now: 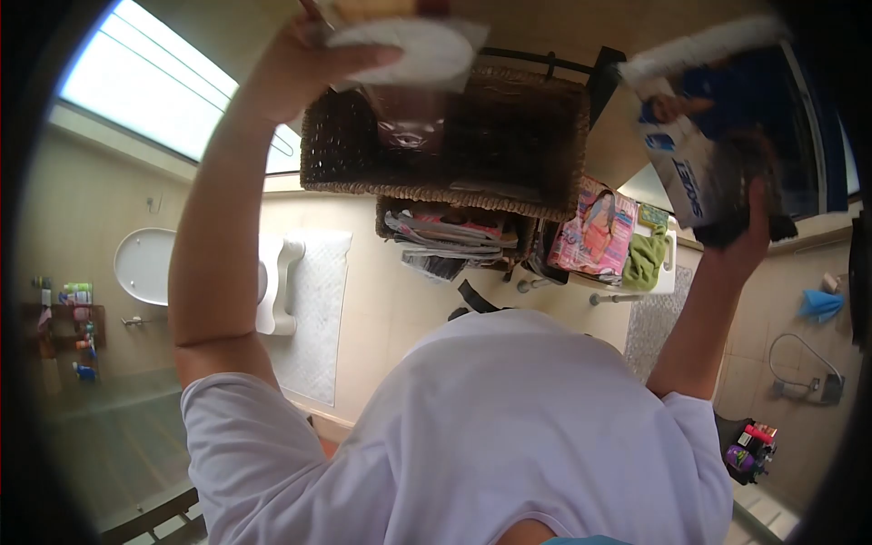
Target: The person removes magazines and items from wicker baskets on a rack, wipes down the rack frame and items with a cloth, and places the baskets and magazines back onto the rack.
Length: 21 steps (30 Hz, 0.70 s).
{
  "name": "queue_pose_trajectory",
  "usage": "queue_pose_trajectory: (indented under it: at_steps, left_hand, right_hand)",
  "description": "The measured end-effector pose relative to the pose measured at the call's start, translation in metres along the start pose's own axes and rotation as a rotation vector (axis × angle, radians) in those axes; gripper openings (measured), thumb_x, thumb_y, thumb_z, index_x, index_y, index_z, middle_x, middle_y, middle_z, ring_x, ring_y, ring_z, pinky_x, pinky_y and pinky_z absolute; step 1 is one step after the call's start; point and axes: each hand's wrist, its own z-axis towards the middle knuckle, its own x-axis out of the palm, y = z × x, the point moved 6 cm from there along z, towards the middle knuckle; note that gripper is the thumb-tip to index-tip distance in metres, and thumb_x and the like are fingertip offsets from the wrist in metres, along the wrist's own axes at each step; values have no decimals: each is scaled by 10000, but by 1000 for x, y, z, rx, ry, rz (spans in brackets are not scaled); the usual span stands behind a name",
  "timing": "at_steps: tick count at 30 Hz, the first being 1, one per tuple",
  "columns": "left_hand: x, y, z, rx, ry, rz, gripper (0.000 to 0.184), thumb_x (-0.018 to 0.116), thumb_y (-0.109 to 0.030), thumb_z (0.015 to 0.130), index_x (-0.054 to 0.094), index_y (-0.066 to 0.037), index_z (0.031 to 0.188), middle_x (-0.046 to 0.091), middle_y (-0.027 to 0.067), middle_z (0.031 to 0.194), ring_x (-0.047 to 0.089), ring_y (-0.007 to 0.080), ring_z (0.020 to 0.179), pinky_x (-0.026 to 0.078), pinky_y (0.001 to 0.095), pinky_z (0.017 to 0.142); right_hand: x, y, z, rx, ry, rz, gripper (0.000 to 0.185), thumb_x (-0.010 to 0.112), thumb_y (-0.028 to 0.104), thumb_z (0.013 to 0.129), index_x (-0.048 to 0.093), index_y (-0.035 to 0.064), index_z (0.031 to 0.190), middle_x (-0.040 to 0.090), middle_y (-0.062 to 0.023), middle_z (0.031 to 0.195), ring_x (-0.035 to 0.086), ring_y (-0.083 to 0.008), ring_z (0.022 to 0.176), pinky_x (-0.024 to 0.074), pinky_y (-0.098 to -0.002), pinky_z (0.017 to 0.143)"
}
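Observation:
At the upper left, my left hand [313, 64] is closed on a clear plastic packet [468, 54] with a flat white oval in it. My thumb lies across its front, above the left part of a dark wicker basket [445, 189]. Inside that basket, a shiny see-through wrapper [413, 132] catches the light. Over on the right, my right hand [740, 241] grips a blue-and-white printed package [668, 150], tilted and slightly blurred. Something dark sits at its lower end by my fingers; I cannot make out what.
Below the upper basket, a second wicker basket [518, 241] holds several magazines [445, 236]. A pink magazine [595, 232] and a green cloth [645, 259] lie on a white seat [668, 268]. Leftward are a toilet [145, 263], a white footstool [280, 282] and a mat [318, 318].

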Motion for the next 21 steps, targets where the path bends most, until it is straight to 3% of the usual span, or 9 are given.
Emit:
queue_pose_trajectory:
  at_steps: [1, 3, 6, 8, 10, 13, 16, 19, 21]
  left_hand:
    - [-17, -5, -1, 51, -114, -60, 387, 679, -53, 731, 534, 1, 1085, 616, 119, 1001, 602, 196, 925, 489, 300, 823]
    - [-46, -7, 6, 32, -76, -47, 405, 658, -68, 756, 517, -3, 1130, 582, 144, 1079, 566, 210, 1004, 447, 321, 883]
    - [-22, -86, 13, 293, -63, -159, 490, 658, -58, 752, 450, -32, 1195, 596, 133, 1014, 601, 219, 917, 508, 315, 806]
    - [-29, -100, 23, 244, -17, -161, 463, 674, -74, 742, 476, -2, 1155, 605, 128, 992, 610, 221, 890, 510, 318, 802]
    - [-16, -113, 35, 186, -18, -238, 440, 688, -84, 732, 498, 20, 1114, 612, 123, 972, 615, 218, 869, 511, 315, 795]
    - [17, -119, 64, 195, 271, -325, 451, 696, -90, 729, 483, 30, 1107, 600, 121, 992, 605, 207, 889, 505, 315, 797]
    - [46, -110, 81, 157, 132, -277, 505, 709, -108, 720, 450, 17, 1134, 570, 120, 1047, 566, 194, 961, 483, 304, 821]
    - [76, -111, 96, 200, 229, -198, 543, 716, -124, 714, 439, 3, 1163, 558, 109, 1070, 550, 187, 978, 461, 301, 834]
    - [94, -112, 101, 211, 266, -208, 554, 715, -133, 713, 439, -6, 1176, 558, 101, 1074, 548, 183, 973, 450, 301, 835]
  right_hand:
    - [9, -3, 1, 11, -19, -11, 405, 575, 116, 817, 461, -12, 1184, 536, -139, 1141, 542, -254, 1033, 457, -382, 870]
    - [34, -6, 4, -64, 14, -95, 378, 607, 103, 795, 501, -16, 1138, 565, -129, 1086, 569, -236, 970, 480, -354, 817]
    - [65, -16, 8, -128, 85, -198, 341, 650, 88, 761, 551, -15, 1070, 597, -121, 1013, 593, -208, 896, 492, -318, 759]
    - [97, -16, 5, -183, 164, -202, 289, 690, 87, 724, 592, -2, 980, 619, -106, 934, 605, -181, 799, 493, -290, 696]
    - [118, -30, 5, -60, 208, -186, 263, 690, 85, 722, 594, 4, 952, 619, -97, 925, 609, -178, 770, 496, -288, 672]
    - [140, -52, -8, 122, 238, -114, 260, 710, 115, 706, 593, 30, 922, 618, -78, 835, 599, -139, 700, 487, -264, 609]
    - [150, -77, -27, 389, 250, 119, 263, 667, 107, 735, 571, 33, 968, 615, -89, 863, 605, -161, 704, 506, -283, 597]
    - [139, -89, -31, 552, 268, 236, 293, 596, 163, 797, 524, 47, 1057, 603, -84, 920, 616, -188, 757, 522, -297, 672]
    - [131, -80, -31, 505, 256, 299, 352, 575, 233, 821, 497, 52, 1113, 589, -79, 1000, 608, -180, 835, 513, -286, 709]
